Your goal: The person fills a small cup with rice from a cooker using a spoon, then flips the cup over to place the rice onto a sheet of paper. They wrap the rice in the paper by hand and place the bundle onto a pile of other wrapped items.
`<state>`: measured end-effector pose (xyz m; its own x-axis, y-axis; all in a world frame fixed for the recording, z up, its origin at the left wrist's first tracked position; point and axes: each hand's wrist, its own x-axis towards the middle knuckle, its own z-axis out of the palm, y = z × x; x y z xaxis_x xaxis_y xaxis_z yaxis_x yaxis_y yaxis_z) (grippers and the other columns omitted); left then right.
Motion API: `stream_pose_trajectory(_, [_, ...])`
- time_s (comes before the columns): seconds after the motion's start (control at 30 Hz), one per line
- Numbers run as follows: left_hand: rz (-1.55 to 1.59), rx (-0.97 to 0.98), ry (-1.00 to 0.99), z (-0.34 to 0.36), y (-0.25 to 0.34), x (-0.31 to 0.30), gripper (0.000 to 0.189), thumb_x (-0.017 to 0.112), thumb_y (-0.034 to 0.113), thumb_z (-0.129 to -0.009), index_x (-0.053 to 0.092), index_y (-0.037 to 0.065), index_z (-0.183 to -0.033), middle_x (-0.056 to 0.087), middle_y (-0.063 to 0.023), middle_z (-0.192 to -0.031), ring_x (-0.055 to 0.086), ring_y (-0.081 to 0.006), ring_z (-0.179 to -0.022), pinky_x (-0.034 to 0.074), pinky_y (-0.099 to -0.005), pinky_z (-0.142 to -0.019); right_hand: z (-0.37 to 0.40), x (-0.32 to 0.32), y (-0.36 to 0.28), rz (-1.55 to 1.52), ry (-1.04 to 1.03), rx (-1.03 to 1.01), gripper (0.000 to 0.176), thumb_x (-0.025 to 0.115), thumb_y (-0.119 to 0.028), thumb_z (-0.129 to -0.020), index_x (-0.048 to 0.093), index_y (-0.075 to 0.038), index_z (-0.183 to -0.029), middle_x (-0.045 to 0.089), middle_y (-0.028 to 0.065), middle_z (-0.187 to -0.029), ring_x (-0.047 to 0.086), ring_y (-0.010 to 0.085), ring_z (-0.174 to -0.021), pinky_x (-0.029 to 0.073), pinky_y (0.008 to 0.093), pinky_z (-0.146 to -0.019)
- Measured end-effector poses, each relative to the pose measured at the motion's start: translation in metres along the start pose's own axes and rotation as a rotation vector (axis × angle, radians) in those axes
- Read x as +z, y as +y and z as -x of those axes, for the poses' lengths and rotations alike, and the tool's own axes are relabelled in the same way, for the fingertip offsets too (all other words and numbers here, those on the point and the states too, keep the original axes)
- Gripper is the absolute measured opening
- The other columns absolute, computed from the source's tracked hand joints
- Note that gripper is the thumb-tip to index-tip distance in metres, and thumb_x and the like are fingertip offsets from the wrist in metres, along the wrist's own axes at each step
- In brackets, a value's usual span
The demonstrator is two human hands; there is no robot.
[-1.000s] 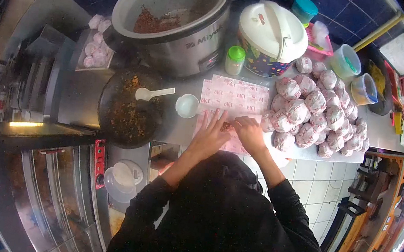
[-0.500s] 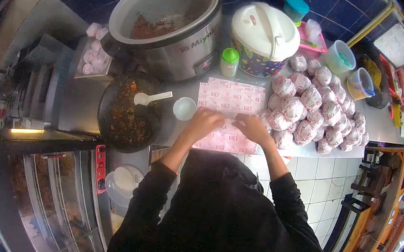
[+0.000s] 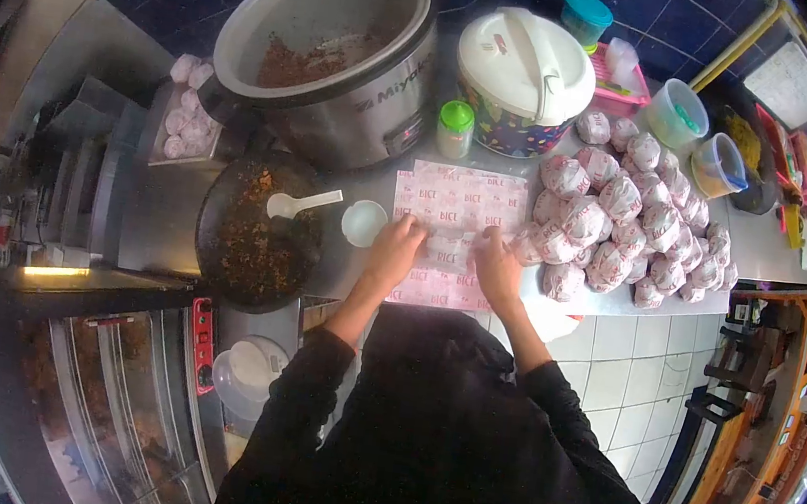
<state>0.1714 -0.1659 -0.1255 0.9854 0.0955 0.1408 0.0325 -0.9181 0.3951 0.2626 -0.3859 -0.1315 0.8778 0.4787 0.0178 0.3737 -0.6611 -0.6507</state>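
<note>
My left hand pinches the left side of a folded sheet of printed wrapping paper, and my right hand grips its right side. Whatever the folds may enclose is hidden. Beneath lies a stack of pink and white wrapping paper marked "RICE". Just left of my left hand stands a small white bowl. A large heap of round wrapped packets begins right beside my right hand.
A dark pan of chopped food holds a white spoon. Behind are a big cooker, a green-topped shaker and a white-lidded rice container. More packets fill a metal tray at left; plastic tubs stand at right.
My hands have drawn slightly toward me, turning from flat over the paper to gripping its sides. A folded paper band now shows between them.
</note>
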Motion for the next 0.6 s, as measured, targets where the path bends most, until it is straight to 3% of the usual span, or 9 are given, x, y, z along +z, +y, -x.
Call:
stream_pose_trajectory(0.07, [-0.044,0.04,0.03,0.0,0.003,-0.002,0.029,0.064,0.003,-0.084,0.066,0.006,-0.112,0.061,-0.0145,-0.118,0.063,-0.0363,-0.104,0.051,-0.0464,-0.088,0.003,0.0,-0.004,0.034,0.058,0.019,0.029,0.064,-0.014,-0.092,0.052,-0.014,-0.119,0.067,0.0193,-0.107,0.066,0.0439,-0.096,0.051,0.055,-0.078])
stream_pose_trajectory(0.13, [-0.091,0.052,0.075,0.001,0.006,-0.005,0.028,0.063,0.001,-0.083,0.067,0.006,-0.111,0.06,-0.0139,-0.119,0.062,-0.0349,-0.105,0.051,-0.046,-0.089,0.003,-0.002,-0.007,0.192,0.139,-0.208,0.03,0.065,-0.016,-0.092,0.055,-0.016,-0.12,0.062,0.0149,-0.113,0.061,0.0372,-0.106,0.049,0.0512,-0.087])
stream_pose_trajectory(0.23, [-0.036,0.009,0.025,0.002,0.01,-0.007,0.03,0.063,0.0,-0.083,0.066,0.006,-0.111,0.061,-0.0135,-0.115,0.062,-0.0348,-0.105,0.051,-0.0451,-0.09,0.005,-0.009,-0.015,0.147,0.075,-0.228,0.029,0.067,-0.019,-0.091,0.059,-0.017,-0.119,0.06,0.0098,-0.116,0.059,0.0321,-0.108,0.047,0.0483,-0.092])
stream_pose_trajectory(0.37, [0.043,-0.027,0.058,0.005,0.012,0.0,0.031,0.063,0.001,-0.084,0.066,0.006,-0.114,0.064,-0.0139,-0.109,0.063,-0.0362,-0.103,0.051,-0.0465,-0.09,0.0,-0.012,-0.013,0.184,0.159,-0.299,0.027,0.07,-0.022,-0.09,0.061,-0.017,-0.114,0.06,0.0084,-0.117,0.059,0.0315,-0.108,0.047,0.0493,-0.092])
stream_pose_trajectory(0.6, [0.159,-0.044,0.129,0.008,0.015,0.005,0.034,0.06,0.006,-0.09,0.063,0.007,-0.125,0.07,-0.0172,-0.115,0.067,-0.0371,-0.104,0.054,-0.0463,-0.089,-0.014,-0.007,0.011,0.164,0.048,-0.374,0.025,0.072,-0.024,-0.089,0.063,-0.012,-0.109,0.06,0.0097,-0.116,0.058,0.0325,-0.111,0.048,0.0481,-0.092])
